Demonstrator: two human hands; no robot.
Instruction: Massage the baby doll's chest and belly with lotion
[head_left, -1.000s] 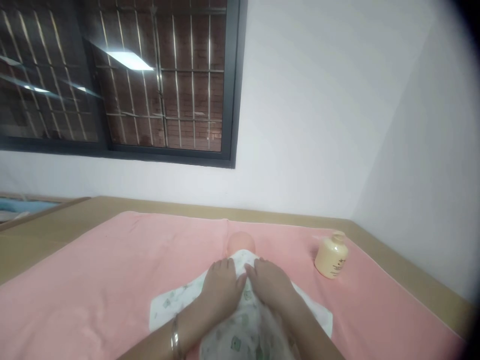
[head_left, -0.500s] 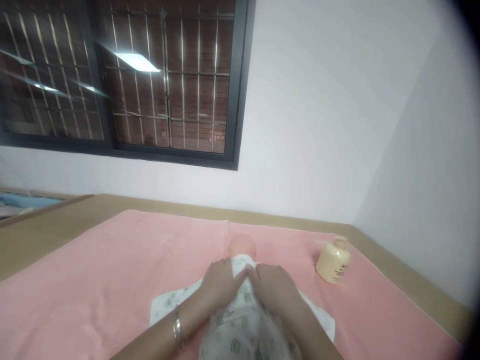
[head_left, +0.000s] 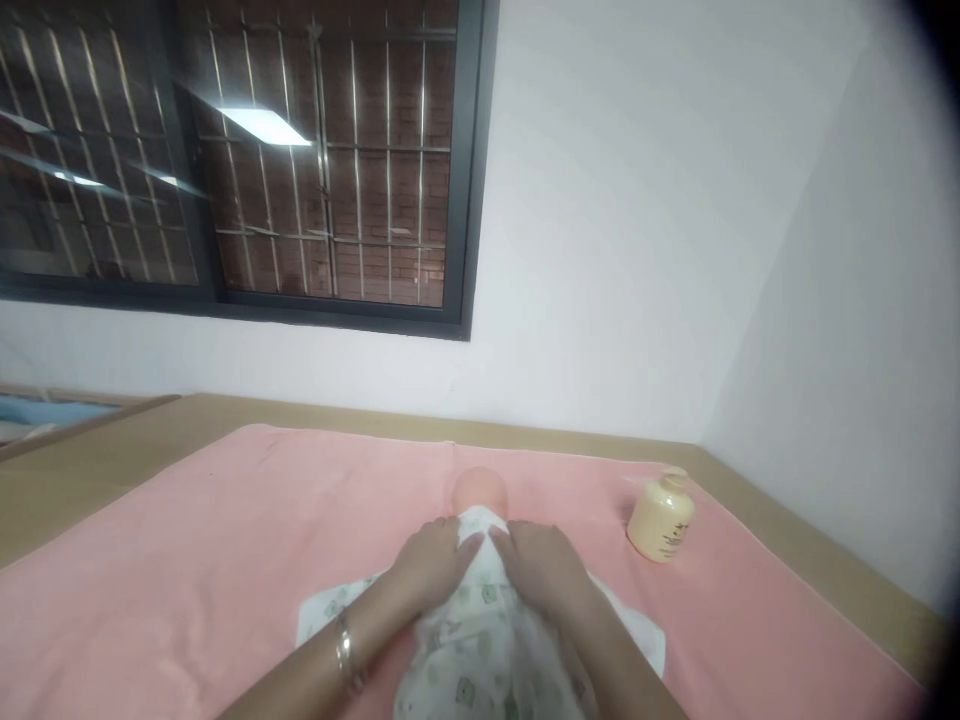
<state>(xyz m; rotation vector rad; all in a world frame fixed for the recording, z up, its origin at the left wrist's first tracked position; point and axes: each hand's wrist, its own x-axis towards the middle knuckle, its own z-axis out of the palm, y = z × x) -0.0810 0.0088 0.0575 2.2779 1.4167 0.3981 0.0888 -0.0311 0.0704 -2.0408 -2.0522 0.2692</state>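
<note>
The doll-like figure (head_left: 480, 492) lies in the middle of the pink cloth (head_left: 195, 540), head away from the person, in a white garment (head_left: 487, 602) with a green print. The left hand (head_left: 433, 562) and the right hand (head_left: 546, 562) lie on its upper part, just below the head, thumbs angled inward and near each other but apart, fingers reaching over the far sides. Neither hand is balled up; whether the fingers pinch any fabric or merely rest on it, the view does not tell.

To handle this well, the contact should probably be light and even, with the hands level with each other, so that the figure stays straight and the garment does not bunch. The thumbs are best left flat, clear of the neck, and the wrists loose, so that little weight comes down through the arms.

Counted: 2 hands, 1 figure, 1 garment, 1 pink cloth, 1 pale yellow bottle (head_left: 661, 518) upright to the right, well apart from the hands, and 1 barred window (head_left: 330, 200). Silvery jewellery (head_left: 344, 648) circles the left wrist; its bands are too blurred to count.
</note>
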